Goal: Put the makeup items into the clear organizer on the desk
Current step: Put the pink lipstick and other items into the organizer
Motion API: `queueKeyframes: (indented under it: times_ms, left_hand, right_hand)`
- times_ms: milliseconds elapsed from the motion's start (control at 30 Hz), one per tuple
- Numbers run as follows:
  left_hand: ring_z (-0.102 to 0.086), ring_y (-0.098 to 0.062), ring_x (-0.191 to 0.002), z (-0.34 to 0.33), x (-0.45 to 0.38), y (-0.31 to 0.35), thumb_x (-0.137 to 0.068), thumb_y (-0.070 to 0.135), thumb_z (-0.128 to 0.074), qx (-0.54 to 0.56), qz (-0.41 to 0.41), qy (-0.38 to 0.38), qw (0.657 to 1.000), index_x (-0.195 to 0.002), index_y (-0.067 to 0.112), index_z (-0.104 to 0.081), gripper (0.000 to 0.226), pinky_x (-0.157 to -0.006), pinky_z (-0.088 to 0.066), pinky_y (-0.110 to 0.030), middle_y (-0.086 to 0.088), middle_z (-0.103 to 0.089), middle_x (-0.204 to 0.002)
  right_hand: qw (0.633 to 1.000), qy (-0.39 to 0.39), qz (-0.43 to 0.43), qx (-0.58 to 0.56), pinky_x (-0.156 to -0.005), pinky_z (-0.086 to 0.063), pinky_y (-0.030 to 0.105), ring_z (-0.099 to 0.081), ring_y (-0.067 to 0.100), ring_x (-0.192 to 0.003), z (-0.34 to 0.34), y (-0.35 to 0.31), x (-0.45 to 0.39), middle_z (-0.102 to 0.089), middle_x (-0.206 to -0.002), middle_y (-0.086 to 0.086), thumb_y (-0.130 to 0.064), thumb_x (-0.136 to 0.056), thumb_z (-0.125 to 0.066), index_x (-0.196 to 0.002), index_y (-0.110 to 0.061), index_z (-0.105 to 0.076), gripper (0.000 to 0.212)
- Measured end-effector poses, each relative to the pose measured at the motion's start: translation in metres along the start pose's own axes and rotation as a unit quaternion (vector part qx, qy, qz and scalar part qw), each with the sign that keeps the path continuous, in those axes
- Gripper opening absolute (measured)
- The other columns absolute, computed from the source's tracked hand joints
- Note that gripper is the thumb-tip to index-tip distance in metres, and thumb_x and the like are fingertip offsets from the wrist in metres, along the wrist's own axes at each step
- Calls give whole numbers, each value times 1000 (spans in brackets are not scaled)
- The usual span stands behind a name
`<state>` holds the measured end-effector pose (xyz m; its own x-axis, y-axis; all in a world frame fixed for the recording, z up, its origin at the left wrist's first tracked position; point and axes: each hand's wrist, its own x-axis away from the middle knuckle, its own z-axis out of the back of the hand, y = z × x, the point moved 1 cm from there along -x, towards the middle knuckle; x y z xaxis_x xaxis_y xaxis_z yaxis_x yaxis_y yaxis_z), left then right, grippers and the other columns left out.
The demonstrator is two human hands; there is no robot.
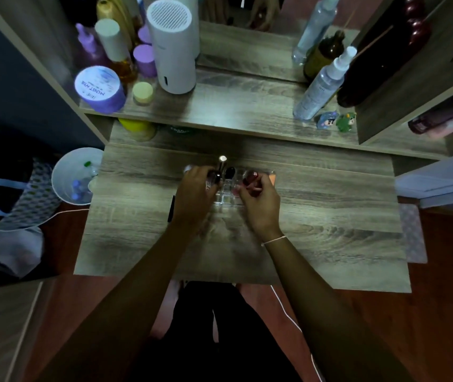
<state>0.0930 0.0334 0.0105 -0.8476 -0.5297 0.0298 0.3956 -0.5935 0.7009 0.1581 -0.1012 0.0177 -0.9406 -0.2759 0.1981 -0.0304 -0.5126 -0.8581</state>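
While both hands work over the organizer (pixel 226 198) mid-table (pixel 330 216), the left hand (pixel 195 194) grips a dark tube (pixel 215 177) and the right hand (pixel 258 201) a red bottle (pixel 250 179), both roughly upright, tops away. Crowded slots could snag either, tipping the silver tube (pixel 222 162).

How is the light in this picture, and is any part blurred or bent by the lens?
Head view: dim overall; the shelf jars and the white cylinder are brightest, a glint sits on the metallic tube. Both hands, left hand and right hand, and the clear organizer look soft. Wide-angle lens bows the desk edges.
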Motion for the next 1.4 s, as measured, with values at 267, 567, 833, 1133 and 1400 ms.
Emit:
queueKeyframes:
  times_ms: [267, 567, 833, 1133, 1400]
  left_hand:
    - [-58, -24, -103, 12, 16, -12, -85, 24, -67, 5, -16, 33, 999, -117, 8, -57, 38, -83, -53, -34, -14, -60, -118]
    - [-58, -24, -99, 25, 40, -41, -89, 31, -62, 25, 69, 87, 993, -118, 12, -55, 36, -75, -48, -29, -13, -59, -115]
    - [-59, -25, -89, 27, 55, -65, -87, 33, -62, 5, 102, 77, 992, -120, 14, -54, 39, -72, -47, -32, -11, -58, -111]
    - [-53, -31, -108, 20, 57, -70, -84, 29, -67, 6, 140, 29, 990, -124, 8, -52, 48, -82, -47, -41, -18, -55, -119]
    - [-54, -34, -104, 15, 63, -74, -81, 19, -70, 13, 168, 11, 986, -122, 6, -53, 46, -83, -46, -42, -20, -53, -116]
  right_hand:
    - [1000, -10, 7, 25, -88, -54, 43, -63, 24, -97, -11, -3, -7, -64, -109, 13, -17, -83, -73, -99, -14, -61, 20]
    - [1000, 1, 2, 11, -86, -55, 38, -64, 17, -89, -13, -3, -6, -63, -97, 0, -7, -80, -72, -99, -16, -60, 24]
    - [1000, 0, 2, 3, -74, -51, 21, -60, 11, -77, -10, 4, -1, -64, -89, 10, -8, -82, -73, -98, -9, -60, 21]
    - [999, 22, 16, 46, -74, -50, 19, -63, 10, -76, 2, 12, 21, -70, -91, 1, -12, -84, -69, -96, -18, -62, 14]
    - [928, -106, 215, 285, -83, -46, 31, -60, 26, -94, -10, 60, 77, -63, -104, 9, -20, -85, -66, -107, -12, -63, 24]
